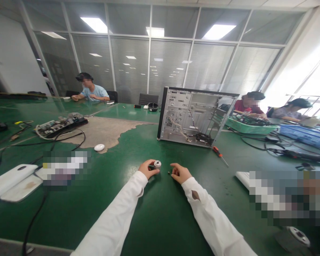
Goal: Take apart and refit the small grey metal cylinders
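My left hand rests on the green table with its fingers curled round a small white round part. My right hand lies a short way to the right, fingers bent down onto the table beside a tiny dark piece. Both arms are in white sleeves. Whether the right fingers pinch anything is hidden.
An open computer case stands behind my hands, an orange-handled screwdriver in front of it. A white puck, a circuit board and cables lie left. Green and blue baskets sit right. Other people sit at the far side.
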Demonstrator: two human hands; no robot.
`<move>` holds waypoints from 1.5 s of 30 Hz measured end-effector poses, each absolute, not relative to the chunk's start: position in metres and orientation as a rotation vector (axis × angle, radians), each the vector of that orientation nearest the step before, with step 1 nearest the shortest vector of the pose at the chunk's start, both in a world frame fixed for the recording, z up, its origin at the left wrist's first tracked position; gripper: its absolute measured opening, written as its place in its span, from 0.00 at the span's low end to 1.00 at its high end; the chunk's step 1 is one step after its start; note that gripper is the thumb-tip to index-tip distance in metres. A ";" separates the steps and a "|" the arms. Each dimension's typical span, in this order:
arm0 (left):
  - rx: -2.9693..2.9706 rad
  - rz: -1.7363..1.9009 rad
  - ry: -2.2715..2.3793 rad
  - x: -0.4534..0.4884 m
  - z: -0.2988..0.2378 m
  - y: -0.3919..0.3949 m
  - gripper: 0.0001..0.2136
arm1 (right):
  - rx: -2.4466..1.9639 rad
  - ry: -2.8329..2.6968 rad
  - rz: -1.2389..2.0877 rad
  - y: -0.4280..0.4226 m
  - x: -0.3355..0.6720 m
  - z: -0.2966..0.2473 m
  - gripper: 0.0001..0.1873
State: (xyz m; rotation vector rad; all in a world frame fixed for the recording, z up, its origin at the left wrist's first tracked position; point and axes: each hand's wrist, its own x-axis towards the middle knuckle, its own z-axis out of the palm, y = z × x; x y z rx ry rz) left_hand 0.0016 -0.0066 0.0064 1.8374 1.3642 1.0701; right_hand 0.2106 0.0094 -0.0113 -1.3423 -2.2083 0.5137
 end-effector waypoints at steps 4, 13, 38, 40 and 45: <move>1.817 1.059 1.369 0.001 0.006 -0.007 0.17 | -1.603 -2.107 0.292 0.017 0.230 -0.014 0.17; 1.810 1.030 1.354 -0.001 0.003 -0.005 0.18 | -1.707 -2.025 0.196 0.020 0.229 -0.020 0.13; 1.820 1.005 1.363 0.001 0.005 -0.006 0.18 | -1.668 -1.997 0.207 0.021 0.229 -0.020 0.12; 1.817 1.007 1.363 0.001 0.006 -0.006 0.18 | -1.671 -1.991 0.208 0.021 0.229 -0.020 0.12; 1.818 1.002 1.365 0.002 0.008 -0.008 0.18 | -1.662 -1.981 0.203 0.019 0.228 -0.019 0.12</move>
